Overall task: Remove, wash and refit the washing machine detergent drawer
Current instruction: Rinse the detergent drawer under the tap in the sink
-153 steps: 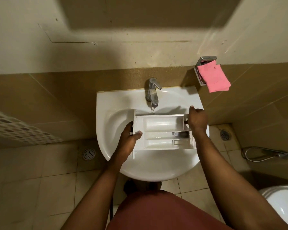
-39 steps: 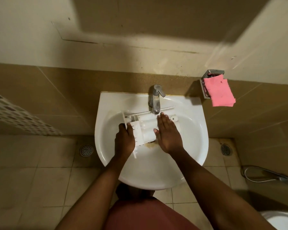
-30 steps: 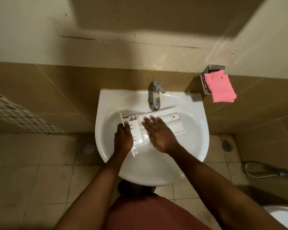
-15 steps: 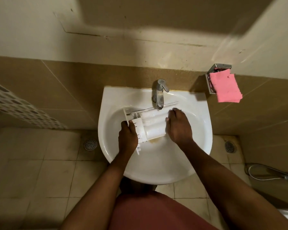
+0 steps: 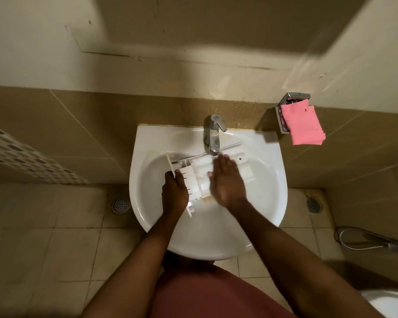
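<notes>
Flat right hand [image 5: 226,181] rubs ribbed plastic drawer [image 5: 194,177].

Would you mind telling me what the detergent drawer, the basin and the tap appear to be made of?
The detergent drawer: probably moulded white plastic, matt, with thin ribs and walls. The basin: likely glazed ceramic, glossy white with soft highlights. The tap: seemingly metal, polished chrome, mirror-like reflections.

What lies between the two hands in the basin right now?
In the head view, a bare stretch of the white detergent drawer separates the left hand, gripping its end, from the right hand laid flat on it.
</notes>
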